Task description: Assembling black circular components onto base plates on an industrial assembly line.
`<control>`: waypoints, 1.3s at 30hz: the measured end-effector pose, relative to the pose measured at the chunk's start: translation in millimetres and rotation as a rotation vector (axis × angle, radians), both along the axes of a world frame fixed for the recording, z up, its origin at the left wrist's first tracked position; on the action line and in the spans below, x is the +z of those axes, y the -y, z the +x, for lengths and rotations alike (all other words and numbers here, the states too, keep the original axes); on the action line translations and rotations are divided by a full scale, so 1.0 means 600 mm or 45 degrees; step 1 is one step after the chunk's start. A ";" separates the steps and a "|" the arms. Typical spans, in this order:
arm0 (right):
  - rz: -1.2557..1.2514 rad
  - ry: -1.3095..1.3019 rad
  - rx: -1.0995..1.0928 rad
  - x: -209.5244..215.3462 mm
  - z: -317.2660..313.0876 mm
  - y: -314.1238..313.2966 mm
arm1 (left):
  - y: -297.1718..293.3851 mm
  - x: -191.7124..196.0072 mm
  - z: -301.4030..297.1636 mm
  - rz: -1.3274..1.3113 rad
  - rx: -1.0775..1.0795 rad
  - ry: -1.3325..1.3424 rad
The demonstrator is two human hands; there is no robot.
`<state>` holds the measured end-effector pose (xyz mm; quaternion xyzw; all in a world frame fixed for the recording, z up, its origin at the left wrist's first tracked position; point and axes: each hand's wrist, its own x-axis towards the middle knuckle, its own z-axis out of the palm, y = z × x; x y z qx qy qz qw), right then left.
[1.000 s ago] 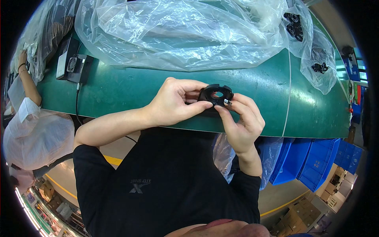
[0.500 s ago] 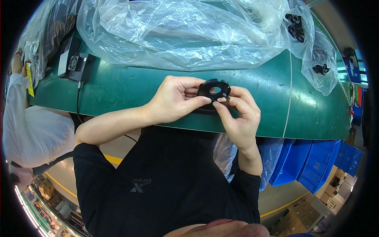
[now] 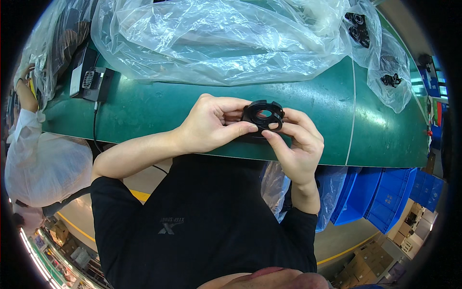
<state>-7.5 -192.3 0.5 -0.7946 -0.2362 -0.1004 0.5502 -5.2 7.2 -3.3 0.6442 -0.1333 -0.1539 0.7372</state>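
Observation:
Between both hands, just above the near edge of the green table, I hold a black ring-shaped part with a round opening and notches along its rim. My left hand grips its left side, the thumb along the lower edge and the fingers behind. My right hand pinches the lower right side, where a small ring-like piece shows beside the thumb and a fingertip. Whether that piece is separate or joined to the part I cannot tell. The underside and the hidden fingertips are out of sight.
A large clear plastic bag spreads across the far side of the table. Smaller bags with black parts lie at the right. A black device with a cable stands at the left, near a person in white. Blue bins sit below the right edge.
The ring-shaped part has moved slightly down and its small ring-like piece now shows more plainly. My right hand has shifted a little right and down; the person at the left has moved an arm.

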 end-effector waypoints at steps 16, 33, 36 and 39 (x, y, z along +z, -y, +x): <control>0.144 -0.035 -0.141 -0.021 -0.012 -0.030 | -0.004 0.001 0.000 -0.170 0.016 -0.246; 0.536 -0.615 0.052 -0.019 -0.004 -0.030 | -0.001 -0.007 -0.005 -0.124 0.077 -0.188; 0.494 -0.679 0.115 -0.020 -0.006 -0.025 | -0.001 -0.007 -0.006 -0.105 0.073 -0.180; 0.497 -0.709 0.130 -0.026 -0.003 -0.023 | -0.002 -0.009 -0.005 -0.045 0.070 -0.143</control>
